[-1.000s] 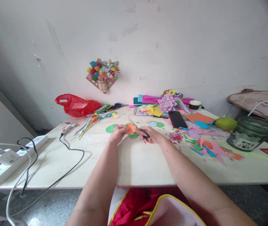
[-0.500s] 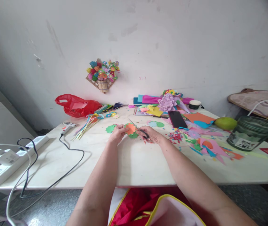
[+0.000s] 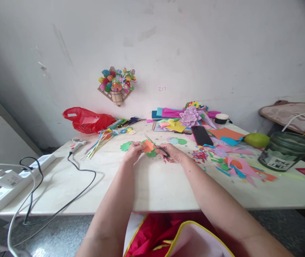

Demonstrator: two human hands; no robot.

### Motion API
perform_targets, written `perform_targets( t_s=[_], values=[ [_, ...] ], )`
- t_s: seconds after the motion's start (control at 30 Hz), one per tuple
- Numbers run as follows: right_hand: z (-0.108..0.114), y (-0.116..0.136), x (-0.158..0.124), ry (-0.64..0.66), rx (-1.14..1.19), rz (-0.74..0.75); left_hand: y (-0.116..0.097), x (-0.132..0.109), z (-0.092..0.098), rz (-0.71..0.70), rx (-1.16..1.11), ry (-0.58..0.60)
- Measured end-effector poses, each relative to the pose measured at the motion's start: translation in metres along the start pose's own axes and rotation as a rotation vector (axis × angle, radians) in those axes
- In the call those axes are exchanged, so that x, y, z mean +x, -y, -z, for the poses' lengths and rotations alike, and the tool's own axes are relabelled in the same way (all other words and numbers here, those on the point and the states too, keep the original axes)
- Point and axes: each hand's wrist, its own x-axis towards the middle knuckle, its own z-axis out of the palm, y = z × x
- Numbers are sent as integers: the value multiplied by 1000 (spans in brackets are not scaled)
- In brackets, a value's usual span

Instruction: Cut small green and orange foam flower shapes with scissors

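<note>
Between its fingertips my left hand pinches an orange scalloped paper flower near the middle of the table. My right hand grips black-handled scissors, whose blades point up and left beside the orange flower's right edge. Directly below that flower is a green scalloped piece; another green piece lies left of my left hand. A light blue piece and a green one rest beyond my right hand. Small red scraps lie under the scissors.
On the right are a phone, coloured scraps, a green fruit and a glass jar. On the left are a glue gun with its cord, a power strip and a red bag.
The scissors and the orange flower have shifted very slightly left. Both hands keep their hold, and the things on the table look the same.
</note>
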Motion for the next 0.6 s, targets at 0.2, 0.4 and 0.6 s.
perform_targets(
  t_s=[0.2, 0.4, 0.6],
  values=[
    [-2, 9, -4, -10, 16, -8, -1, 0, 2, 4, -47, -3],
    [-3, 16, -2, -214, 117, 37, -1, -1, 0, 43, 26, 36],
    [-2, 13, 3, -332, 216, 145, 3, -3, -7, 143, 134, 167]
  ],
)
